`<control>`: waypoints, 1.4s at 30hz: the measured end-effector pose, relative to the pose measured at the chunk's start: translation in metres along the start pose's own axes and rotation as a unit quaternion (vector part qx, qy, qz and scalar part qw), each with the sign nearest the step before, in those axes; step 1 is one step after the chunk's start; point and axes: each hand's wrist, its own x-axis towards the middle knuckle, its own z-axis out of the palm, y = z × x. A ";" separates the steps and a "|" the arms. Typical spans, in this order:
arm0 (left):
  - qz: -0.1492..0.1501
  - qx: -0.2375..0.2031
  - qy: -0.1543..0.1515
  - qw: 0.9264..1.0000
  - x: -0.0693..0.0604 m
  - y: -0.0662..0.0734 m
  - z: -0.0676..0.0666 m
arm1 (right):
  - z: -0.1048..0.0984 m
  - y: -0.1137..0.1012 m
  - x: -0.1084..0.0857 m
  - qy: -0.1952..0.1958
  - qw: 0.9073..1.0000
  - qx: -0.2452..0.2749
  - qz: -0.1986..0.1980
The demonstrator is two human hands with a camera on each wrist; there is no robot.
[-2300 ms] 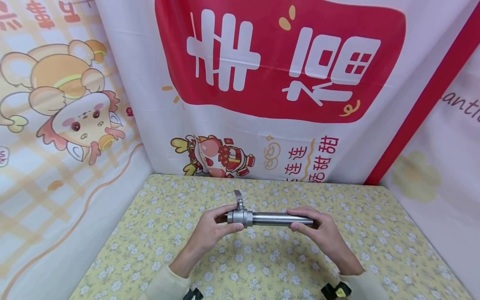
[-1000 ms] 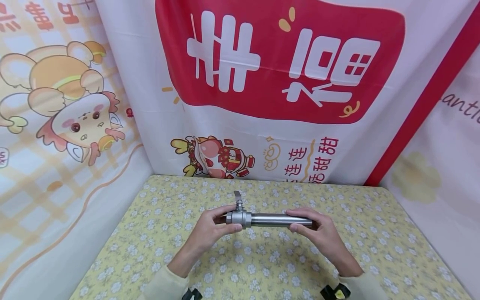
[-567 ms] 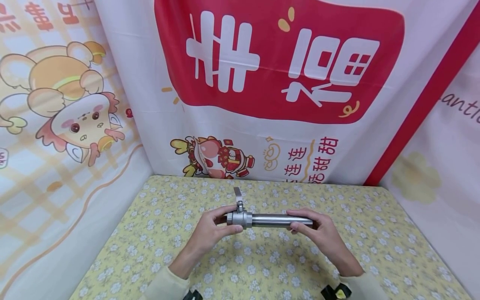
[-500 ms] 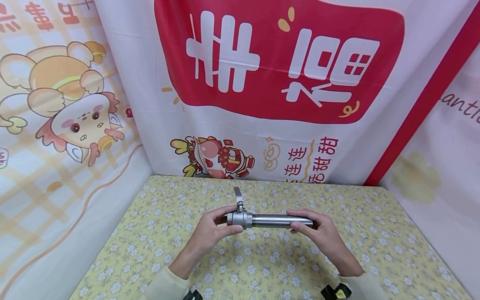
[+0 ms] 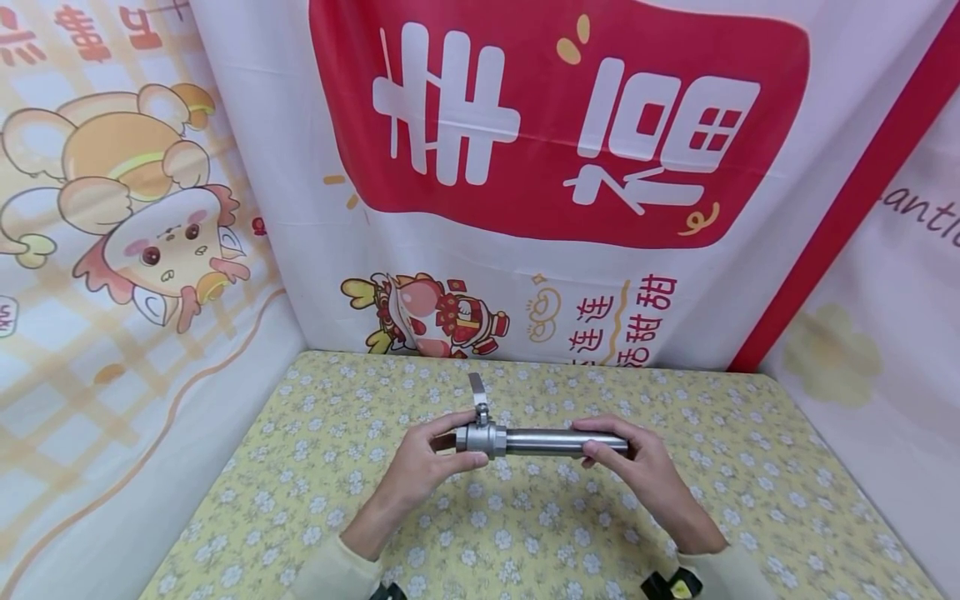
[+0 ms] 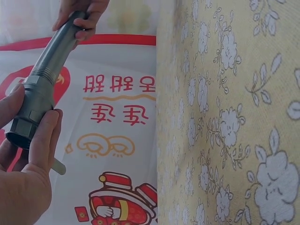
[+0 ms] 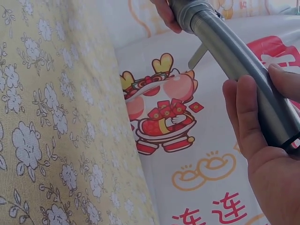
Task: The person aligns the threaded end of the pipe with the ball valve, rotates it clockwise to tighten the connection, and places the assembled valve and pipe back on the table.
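A metal ball valve [image 5: 482, 439] and a smooth steel pipe [image 5: 543, 442] form one level piece above the table, the pipe's end set into the valve's right side. My left hand [image 5: 422, 458] grips the valve body between thumb and fingers. The valve's flat lever handle [image 5: 477, 389] points up and away. At the pipe's far right end, my right hand [image 5: 639, 454] holds it with thumb and fingers. A short stretch of screw thread [image 6: 43, 74] shows at the joint in the left wrist view. Curled fingers [image 7: 246, 108] lie against the pipe in the right wrist view.
A yellow flowered cloth covers the table [image 5: 525, 533] below both hands. Behind its far edge hangs a white and red printed curtain [image 5: 420, 233], with printed cloth walls [image 5: 247, 367] at left and right. Dark wrist straps [image 5: 672, 583] sit over the sleeves.
The right hand's fingers have shifted slightly on the pipe. The valve's lever has tipped up a little since one second ago. Both hands stay in nearly the same place.
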 end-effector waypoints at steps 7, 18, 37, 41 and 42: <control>-0.007 -0.001 0.007 1.000 0.000 -0.001 0.001 | 0.000 -0.001 -0.001 -0.017 1.000 0.007 0.021; 0.004 0.007 0.002 1.000 -0.001 -0.001 0.001 | 0.000 0.002 0.001 -0.017 1.000 0.001 -0.009; 0.004 -0.003 0.003 1.000 -0.001 -0.002 0.003 | -0.002 0.002 0.001 0.001 1.000 -0.003 0.016; 0.004 -0.005 -0.001 1.000 -0.001 -0.002 0.003 | -0.002 0.004 0.002 0.006 1.000 -0.002 0.017; 0.002 -0.006 -0.001 1.000 0.000 -0.002 0.003 | -0.002 0.004 0.002 0.006 1.000 -0.002 0.017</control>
